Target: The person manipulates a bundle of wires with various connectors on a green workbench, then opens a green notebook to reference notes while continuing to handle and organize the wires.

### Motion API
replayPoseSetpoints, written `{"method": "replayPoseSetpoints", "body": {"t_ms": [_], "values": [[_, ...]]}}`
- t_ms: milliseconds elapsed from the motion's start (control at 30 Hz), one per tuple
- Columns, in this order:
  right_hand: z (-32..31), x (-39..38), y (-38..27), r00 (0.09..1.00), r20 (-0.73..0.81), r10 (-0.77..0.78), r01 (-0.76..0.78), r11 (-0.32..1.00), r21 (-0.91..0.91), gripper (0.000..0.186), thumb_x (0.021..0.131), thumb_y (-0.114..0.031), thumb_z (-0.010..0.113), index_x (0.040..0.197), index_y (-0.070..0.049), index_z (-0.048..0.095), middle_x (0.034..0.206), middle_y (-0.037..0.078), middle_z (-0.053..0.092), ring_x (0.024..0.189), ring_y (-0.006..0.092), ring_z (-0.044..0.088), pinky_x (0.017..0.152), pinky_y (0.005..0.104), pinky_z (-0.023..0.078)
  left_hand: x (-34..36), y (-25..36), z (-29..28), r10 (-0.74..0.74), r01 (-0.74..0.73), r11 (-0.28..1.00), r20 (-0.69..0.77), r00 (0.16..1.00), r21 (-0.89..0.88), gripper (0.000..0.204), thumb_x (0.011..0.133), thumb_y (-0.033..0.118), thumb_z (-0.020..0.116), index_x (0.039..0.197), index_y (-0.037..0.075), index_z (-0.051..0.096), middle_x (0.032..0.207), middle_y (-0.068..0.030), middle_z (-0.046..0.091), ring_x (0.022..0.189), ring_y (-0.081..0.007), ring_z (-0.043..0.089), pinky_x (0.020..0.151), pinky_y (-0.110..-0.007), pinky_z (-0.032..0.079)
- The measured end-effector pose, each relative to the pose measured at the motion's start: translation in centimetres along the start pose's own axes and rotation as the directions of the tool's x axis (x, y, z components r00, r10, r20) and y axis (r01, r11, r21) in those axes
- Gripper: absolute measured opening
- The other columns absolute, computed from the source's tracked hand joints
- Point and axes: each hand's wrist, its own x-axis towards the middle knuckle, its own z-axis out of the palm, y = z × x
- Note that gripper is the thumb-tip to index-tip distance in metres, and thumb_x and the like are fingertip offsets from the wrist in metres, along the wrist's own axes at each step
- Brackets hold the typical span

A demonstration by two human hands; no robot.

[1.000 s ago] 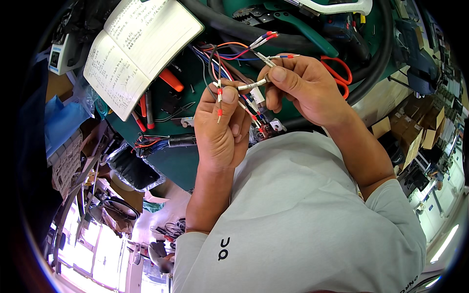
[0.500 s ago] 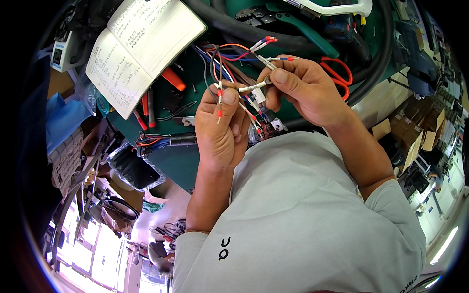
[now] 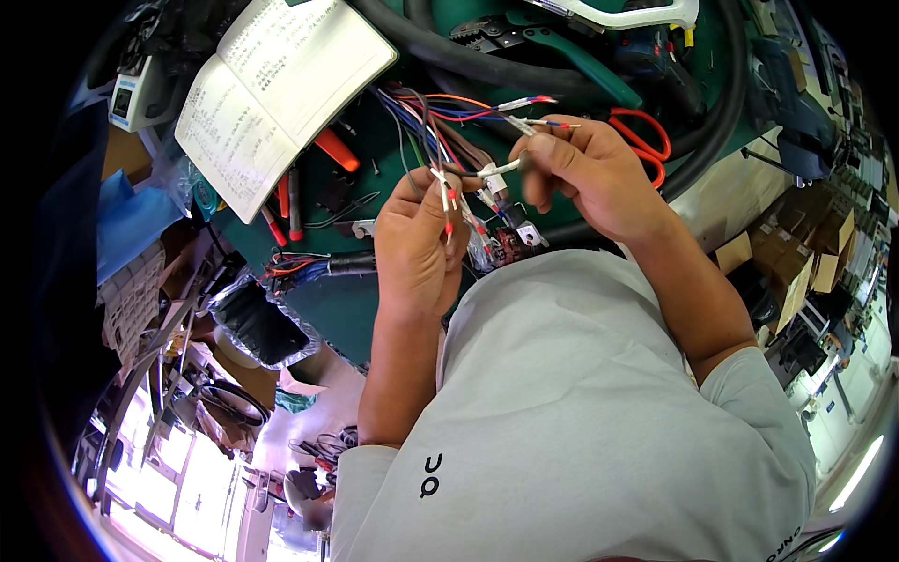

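Observation:
My left hand [image 3: 412,248] is closed on thin wires tipped with white and red ferrules [image 3: 448,206], near the middle of the view. My right hand [image 3: 595,178] pinches around a wire with a white sleeve [image 3: 498,168], just right of the left hand; its fingertips are partly blurred. The loose wires [image 3: 435,112], in orange, blue, brown, grey and other colours, fan out above and between my hands. Below them a metal terminal part [image 3: 526,234] lies at the bundle's end.
An open notebook [image 3: 262,112] lies upper left, beside orange-handled tools [image 3: 332,150]. Thick black cables [image 3: 712,150], a green-handled crimping tool [image 3: 590,70], a power drill [image 3: 655,66] and orange scissors [image 3: 646,140] lie behind and right. A sheathed cable [image 3: 346,264] lies left of my hands.
My hands and the wires between them have shifted slightly, with the ferrules by my left thumb moving right and the upper wire ends lower. The surroundings also shift a little in the picture.

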Motion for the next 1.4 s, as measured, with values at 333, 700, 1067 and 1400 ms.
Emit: {"method": "replayPoseSetpoints", "body": {"t_ms": [333, 700, 1067, 1400], "values": [[-2.4, -0.7, 1.8, 0.980, -0.186, 0.074, -0.102, 0.984, -0.144, 0.022, 0.098, -0.024, 0.052, 0.093, -0.004, 0.062, 0.068, 0.002, 0.060, 0.060, 0.0084, 0.055, 0.058, 0.0248, 0.045, -0.9, -0.3, -5.1, 0.025, 0.005, 0.983, -0.159, 0.987, 0.185, 0.029, 0.098, 0.021, 0.057, 0.109, -0.006, 0.061, 0.090, -0.0104, 0.066, 0.046, -0.0023, 0.038, 0.039, -0.018, 0.027], [-3.4, -1.4, 3.2, 0.968, -0.220, 0.125, -0.158, 0.977, -0.141, 0.021, 0.096, -0.022, 0.054, 0.097, -0.003, 0.063, 0.075, 0.004, 0.064, 0.066, 0.0103, 0.058, 0.063, 0.0256, 0.049, -0.1, -2.3, -3.8, -0.067, 0.065, 0.963, -0.002, 0.998, 0.262, 0.039, 0.096, 0.025, 0.059, 0.116, -0.009, 0.056, 0.098, -0.0154, 0.068, 0.046, -0.0014, 0.037, 0.039, -0.017, 0.028], [-2.5, -1.6, 3.5, 0.966, -0.233, 0.108, -0.149, 0.975, -0.166, 0.020, 0.096, -0.023, 0.056, 0.089, -0.006, 0.063, 0.071, 0.000, 0.060, 0.060, 0.0077, 0.054, 0.058, 0.0242, 0.045, 1.1, -3.2, -1.0, -0.213, 0.217, 0.976, 0.115, 0.970, -0.018, 0.030, 0.097, 0.031, 0.058, 0.104, 0.002, 0.060, 0.075, 0.0008, 0.055, 0.048, -0.0001, 0.034, 0.037, -0.015, 0.027], [-2.7, -1.7, 3.2, 0.967, -0.224, 0.123, -0.171, 0.963, -0.207, 0.021, 0.095, -0.025, 0.058, 0.095, -0.004, 0.064, 0.074, 0.001, 0.062, 0.064, 0.0080, 0.057, 0.060, 0.0246, 0.047, 2.0, -3.6, -1.0, -0.225, 0.230, 0.973, 0.118, 0.967, -0.028, 0.024, 0.094, 0.025, 0.063, 0.102, 0.002, 0.061, 0.074, 0.0013, 0.053, 0.046, 0.0008, 0.038, 0.037, -0.015, 0.028]]}}
